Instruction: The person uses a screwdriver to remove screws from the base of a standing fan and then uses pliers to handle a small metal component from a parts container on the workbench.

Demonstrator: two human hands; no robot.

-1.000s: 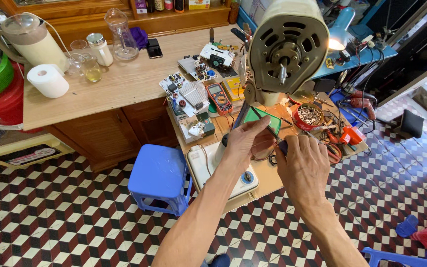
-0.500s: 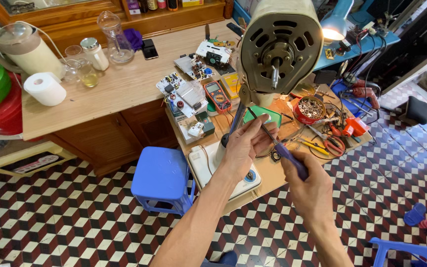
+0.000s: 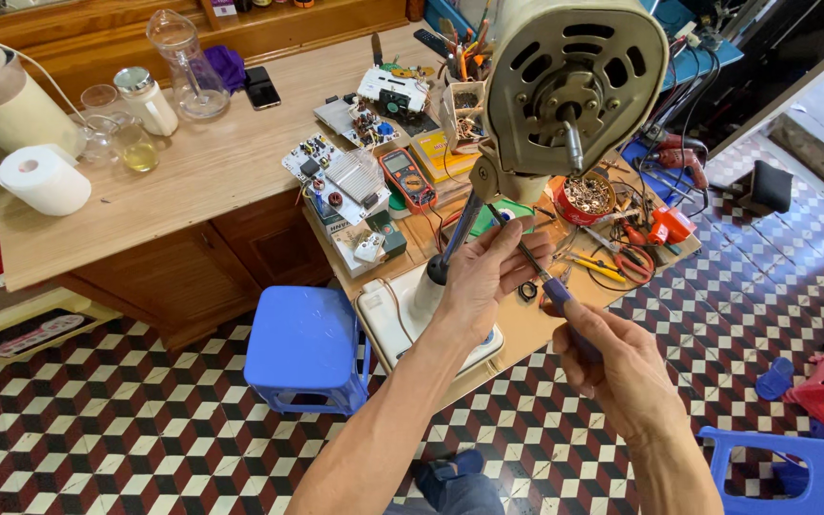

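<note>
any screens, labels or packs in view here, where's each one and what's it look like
Multimeter: on the workbench left of the fan motor, red case, dark blank display on top, round dial below.
Phone: flat on the wooden counter by the glass jug, black rectangle, screen dark.
Yellow box: on the bench right of the multimeter, flat, print too small to tell.
Sticker: on the low cream shelf at far left, long pale strip with red marks.

Beige fan motor housing [image 3: 574,91], blue stool [image 3: 305,345], purple-handled screwdriver [image 3: 555,291], checkered tile floor [image 3: 97,439].
</note>
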